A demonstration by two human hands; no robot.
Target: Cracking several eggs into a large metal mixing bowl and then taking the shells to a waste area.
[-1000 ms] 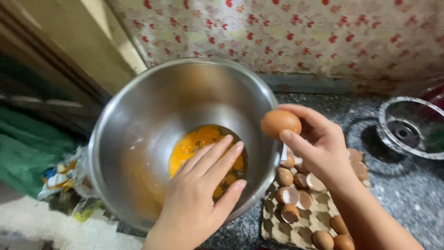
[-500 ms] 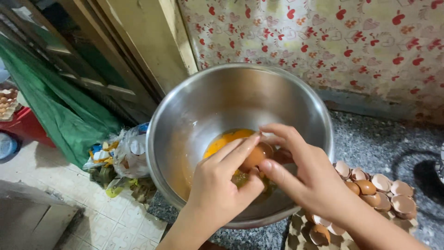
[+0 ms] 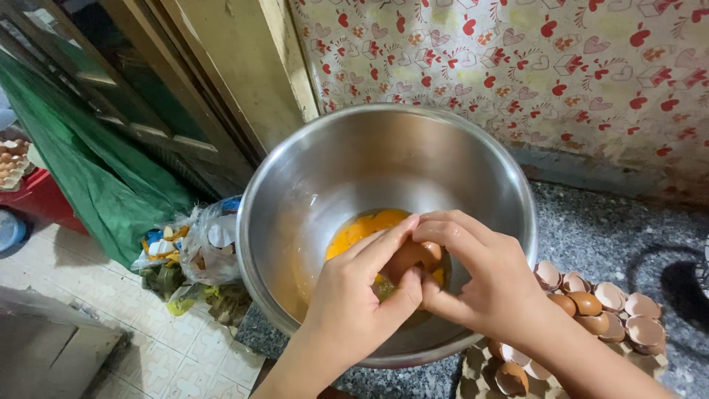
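A green cloth [image 3: 88, 185] hangs at far left, above one litter-filled plastic bag [image 3: 199, 251]. One round steel mixing bowl [image 3: 332, 155] holds beaten yolk [image 3: 365, 225]. Over it, the left hand [image 3: 354, 303] and right hand [image 3: 480, 284] clamp their fingers on one brown egg [image 3: 410, 257]; shell bits could drop in if it shatters. Right, a cardboard tray [image 3: 473, 373] holds roughly nine empty shells [image 3: 613, 295].

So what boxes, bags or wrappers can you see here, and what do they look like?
Egg tray: grey-brown cardboard, right of the steel bowl, holding brown eggs and empty shells.
Plastic bag: crumpled, clear, on the floor left of the bowl, stuffed with scraps.
Second egg tray: far left edge.
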